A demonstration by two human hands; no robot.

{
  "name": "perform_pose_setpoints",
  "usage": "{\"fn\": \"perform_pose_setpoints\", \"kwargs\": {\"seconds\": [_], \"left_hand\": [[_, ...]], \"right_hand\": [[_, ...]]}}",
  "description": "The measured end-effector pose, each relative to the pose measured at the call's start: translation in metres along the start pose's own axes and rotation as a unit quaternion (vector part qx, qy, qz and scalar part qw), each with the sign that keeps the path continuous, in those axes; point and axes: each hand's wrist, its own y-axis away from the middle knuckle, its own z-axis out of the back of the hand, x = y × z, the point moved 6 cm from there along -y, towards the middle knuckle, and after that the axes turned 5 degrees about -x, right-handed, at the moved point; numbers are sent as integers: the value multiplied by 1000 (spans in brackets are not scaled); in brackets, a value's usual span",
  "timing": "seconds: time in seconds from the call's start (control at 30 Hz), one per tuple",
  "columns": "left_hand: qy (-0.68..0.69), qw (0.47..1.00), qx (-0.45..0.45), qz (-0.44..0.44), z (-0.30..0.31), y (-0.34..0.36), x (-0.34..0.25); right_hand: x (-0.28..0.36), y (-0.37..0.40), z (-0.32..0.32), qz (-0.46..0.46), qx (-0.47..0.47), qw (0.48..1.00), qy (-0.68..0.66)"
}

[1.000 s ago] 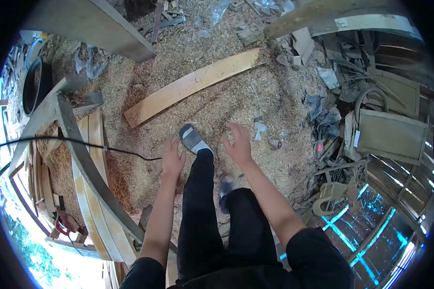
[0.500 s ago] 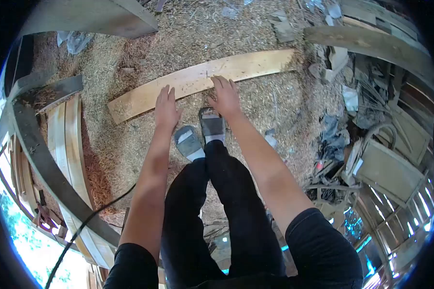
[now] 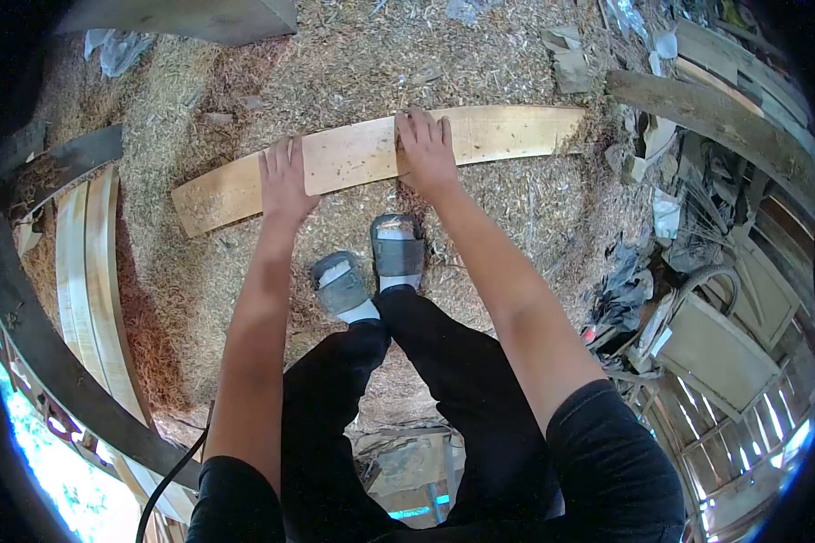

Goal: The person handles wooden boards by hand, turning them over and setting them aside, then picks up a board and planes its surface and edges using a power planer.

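Note:
A long, pale wooden plank (image 3: 353,156) lies flat on the ground, slightly tilted across the head view. My left hand (image 3: 286,181) spans its left half, fingertips at the far edge and thumb by the near edge. Nearer the middle, my right hand (image 3: 428,152) grips across the plank the same way, its fingers reaching just over the far edge. The undersides of both hands are hidden. A dark line crosses the board beside my right fingers.
Wood shavings (image 3: 480,235) cover the ground. Pale boards (image 3: 91,271) lie at the left, near a dark curved beam (image 3: 41,335). On the right are another beam (image 3: 715,118), a crumpled dark sheet (image 3: 625,290) and a flat panel (image 3: 720,353). My sandalled feet stand close behind the plank.
Both hands have reached forward from the plank's near side and now lie across it, closed on its edges. The view has shifted slightly.

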Motion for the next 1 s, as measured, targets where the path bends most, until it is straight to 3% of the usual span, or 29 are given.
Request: {"fn": "perform_pose_setpoints", "kwargs": {"seconds": [0.07,0.27,0.37,0.47,0.53,0.6,0.8,0.87,0.9,1.0], "left_hand": [[-16,1000,0,1,0,-2,2],[-90,995,49,-9,20,9,-15],[-66,997,-16,-31,28,39,-23],[-21,999,-5,-41,40,66,-37],[-38,997,8,-61,50,83,-49],[-54,995,18,-82,61,98,-64],[-1,977,94,-193,108,133,-141],[35,972,45,-227,127,145,-168],[30,966,74,-246,137,156,-184],[33,954,107,-279,181,195,-226]], "right_hand": [[-2,-2,1,23,-87,996,15],[1,1,11,24,-5,997,72],[0,24,21,41,-25,995,88],[-2,51,47,36,8,997,64],[-9,74,58,61,-27,994,88],[-15,104,80,16,60,997,40],[-42,200,158,-49,148,987,28],[-51,238,184,-38,74,995,47],[-55,259,199,-24,11,998,64],[-65,318,238,-31,-29,998,50]]}}
